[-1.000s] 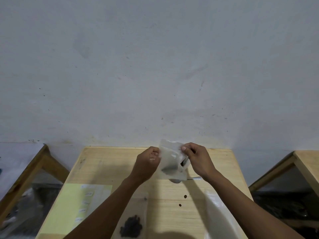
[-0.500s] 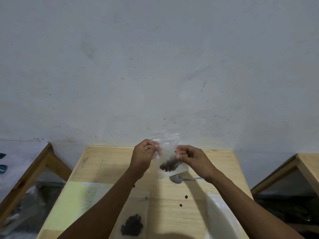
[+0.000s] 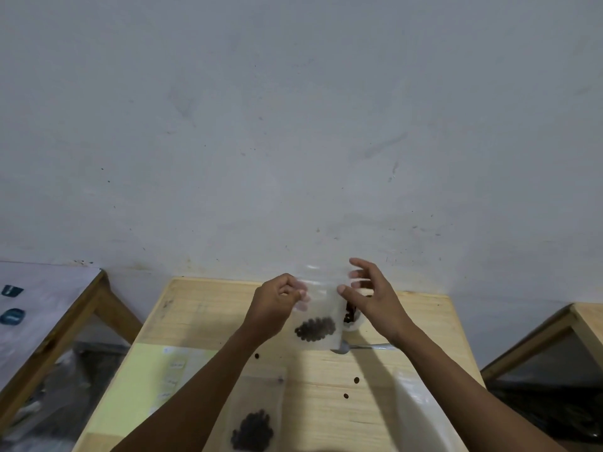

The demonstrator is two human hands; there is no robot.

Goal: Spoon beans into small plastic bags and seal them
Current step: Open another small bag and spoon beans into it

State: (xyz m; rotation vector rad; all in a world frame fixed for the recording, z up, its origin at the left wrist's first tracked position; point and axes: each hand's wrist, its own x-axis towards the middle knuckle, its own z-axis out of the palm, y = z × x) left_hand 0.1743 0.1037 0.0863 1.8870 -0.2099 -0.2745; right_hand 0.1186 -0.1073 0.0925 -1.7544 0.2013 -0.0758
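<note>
A person's left hand [image 3: 277, 305] pinches the upper left edge of a clear bag [image 3: 318, 316] held above the table [image 3: 202, 321]. Beans [image 3: 316, 329] sit in its bottom. The right hand [image 3: 372, 296], fingers spread, touches the bag's right edge. A spoon [image 3: 362, 347] lies below the right hand.

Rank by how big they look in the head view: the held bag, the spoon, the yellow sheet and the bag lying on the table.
1. yellow sheet
2. held bag and bag lying on the table: look alike, and the lying one is nearer the camera and partly cut off, so unranked
3. spoon, partly hidden
</note>
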